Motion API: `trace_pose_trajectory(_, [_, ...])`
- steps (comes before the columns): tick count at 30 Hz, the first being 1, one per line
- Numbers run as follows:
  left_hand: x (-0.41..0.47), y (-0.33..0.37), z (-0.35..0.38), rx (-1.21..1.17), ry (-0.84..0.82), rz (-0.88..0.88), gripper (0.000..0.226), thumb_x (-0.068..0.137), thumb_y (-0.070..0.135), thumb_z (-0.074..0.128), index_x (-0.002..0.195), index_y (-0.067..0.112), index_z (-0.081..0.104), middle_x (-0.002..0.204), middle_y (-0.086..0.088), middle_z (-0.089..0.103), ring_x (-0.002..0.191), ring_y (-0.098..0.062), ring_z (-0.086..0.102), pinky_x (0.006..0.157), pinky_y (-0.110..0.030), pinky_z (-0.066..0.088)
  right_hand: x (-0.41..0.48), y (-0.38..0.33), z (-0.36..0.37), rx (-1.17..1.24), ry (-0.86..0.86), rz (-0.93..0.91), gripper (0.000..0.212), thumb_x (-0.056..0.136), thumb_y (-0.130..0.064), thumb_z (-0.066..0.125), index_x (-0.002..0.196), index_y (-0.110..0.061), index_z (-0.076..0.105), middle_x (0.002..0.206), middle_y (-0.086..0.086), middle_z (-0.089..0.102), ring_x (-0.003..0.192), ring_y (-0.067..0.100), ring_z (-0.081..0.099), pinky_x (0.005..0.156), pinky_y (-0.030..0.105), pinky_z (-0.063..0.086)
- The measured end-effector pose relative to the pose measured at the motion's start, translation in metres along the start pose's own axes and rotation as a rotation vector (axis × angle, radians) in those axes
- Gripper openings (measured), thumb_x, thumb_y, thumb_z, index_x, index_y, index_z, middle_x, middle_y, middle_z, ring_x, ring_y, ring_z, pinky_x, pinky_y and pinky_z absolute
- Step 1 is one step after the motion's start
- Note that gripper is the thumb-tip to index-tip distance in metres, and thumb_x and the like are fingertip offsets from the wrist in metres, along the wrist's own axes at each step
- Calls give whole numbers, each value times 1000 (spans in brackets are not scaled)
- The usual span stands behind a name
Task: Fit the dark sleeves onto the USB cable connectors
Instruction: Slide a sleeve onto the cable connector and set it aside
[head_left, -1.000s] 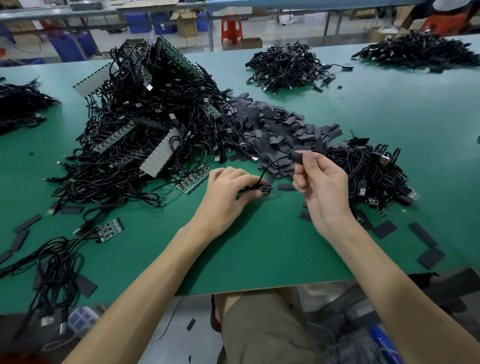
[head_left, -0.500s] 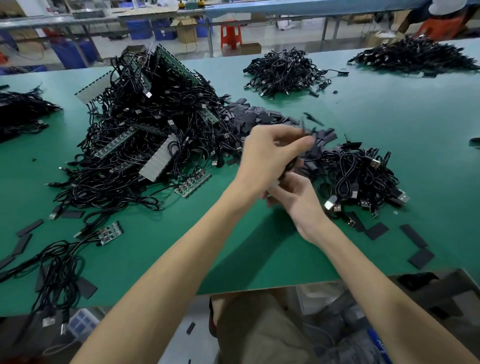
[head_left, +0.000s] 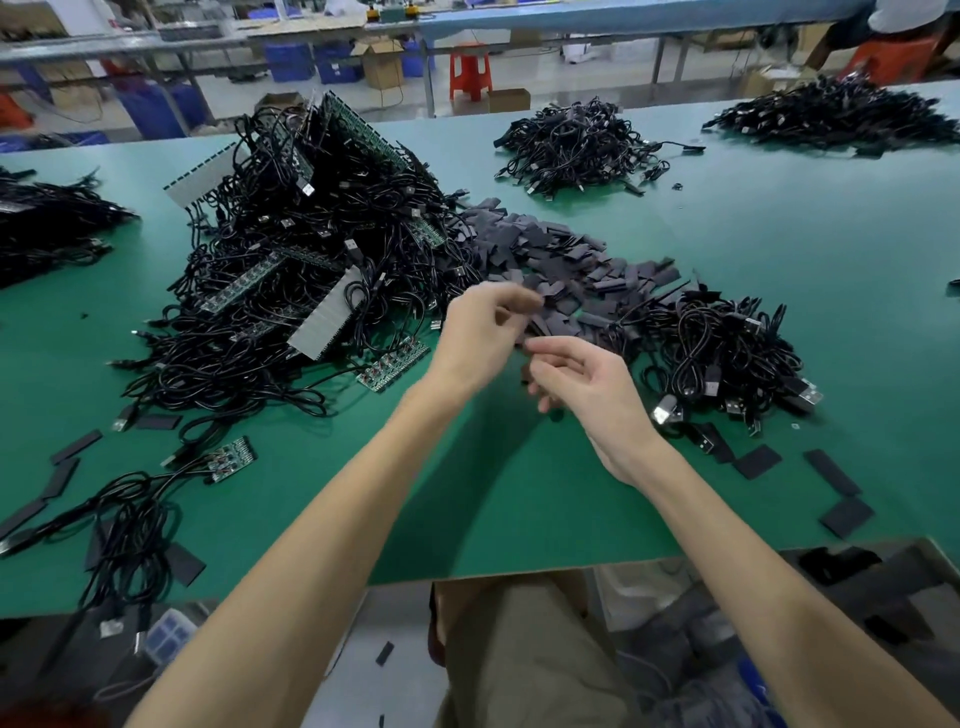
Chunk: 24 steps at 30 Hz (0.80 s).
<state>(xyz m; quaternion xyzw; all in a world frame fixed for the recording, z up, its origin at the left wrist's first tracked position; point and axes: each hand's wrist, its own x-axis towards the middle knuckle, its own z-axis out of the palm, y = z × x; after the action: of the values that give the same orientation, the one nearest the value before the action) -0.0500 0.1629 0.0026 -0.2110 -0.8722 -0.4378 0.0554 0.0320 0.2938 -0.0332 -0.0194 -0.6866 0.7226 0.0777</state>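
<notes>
Left hand (head_left: 480, 332) has dropped down to the edge of the sleeves (head_left: 571, 254) pile, fingers curled; too blurred to tell if it holds one. Right hand (head_left: 582, 387) loose, empty, just beside. Risk: pinching two stuck sleeves, or snagging the cables (head_left: 727, 343) lying next to them on the counter (head_left: 519, 493).

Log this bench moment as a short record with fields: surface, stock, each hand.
surface: green table mat
sleeves: heap of flat dark grey sleeves, mid-table, just beyond the hands
cables left: large tangle of black USB cables with green circuit strips
cables right: smaller pile of black USB cables
left hand: fingers curled at the heap's near edge; grip blurred
right hand: beside it, fingers loosely curled; whether it holds anything is unclear
strays: loose dark sleeves on the mat, far right
</notes>
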Motion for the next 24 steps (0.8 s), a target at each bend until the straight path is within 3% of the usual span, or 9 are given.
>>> trace_pose_trajectory(2, [-10, -20, -5, 133, -122, 3, 27, 92, 5, 70, 115, 16, 76, 112, 0, 73, 94, -14, 65, 96, -35, 52, 1, 1, -1, -30, 35, -24, 27, 95, 4, 64, 121, -3, 66, 99, 10, 69, 78, 10, 66, 65, 24, 55])
trace_pose_trajectory(5, [-23, -38, 1, 300, -248, 80, 29, 93, 23, 74, 122, 19, 75, 125, -3, 68, 117, -24, 58, 106, -40, 42, 4, 2, -2, -50, 144, -28, 37, 93, 9, 62, 126, -6, 62, 108, 7, 66, 88, 10, 61, 82, 30, 56])
trace_pose_trajectory(8, [-31, -44, 6, 266, -136, 102, 26, 95, 26, 72, 120, 19, 76, 127, -1, 67, 119, -26, 53, 106, -38, 39, 7, 4, -4, -79, 228, -27, 46, 89, 11, 59, 129, -12, 60, 120, 6, 63, 103, 13, 60, 98, 33, 53])
trace_pose_trajectory(12, [-35, -43, 9, 293, -106, 136, 29, 96, 30, 70, 122, 18, 75, 126, -1, 67, 119, -25, 52, 105, -37, 39, 7, 9, -6, -229, 204, -58, 55, 90, 6, 63, 140, -15, 55, 134, 3, 60, 124, 13, 55, 104, 27, 48])
trace_pose_trajectory(17, [-40, -36, 12, 446, -172, 252, 42, 100, 44, 60, 138, 25, 64, 139, 4, 61, 127, -24, 49, 107, -44, 38, 10, 13, -5, -312, 125, -81, 52, 92, 1, 64, 139, -19, 56, 132, -1, 62, 123, 10, 57, 106, 29, 48])
trace_pose_trajectory(21, [-42, -32, 15, 495, -137, 318, 31, 101, 37, 60, 122, 18, 73, 114, -1, 69, 108, -27, 54, 94, -44, 44, 9, 15, -7, -287, 123, -78, 44, 94, -3, 65, 135, -19, 61, 127, -3, 66, 111, 0, 63, 101, 25, 51])
trace_pose_trajectory(24, [-44, -31, 15, 520, -48, 325, 27, 103, 31, 58, 108, 10, 74, 98, -8, 70, 95, -31, 57, 87, -42, 45, 8, 15, -7, -287, 109, -89, 37, 96, -14, 68, 132, -19, 63, 123, -5, 68, 110, 5, 64, 102, 30, 52])
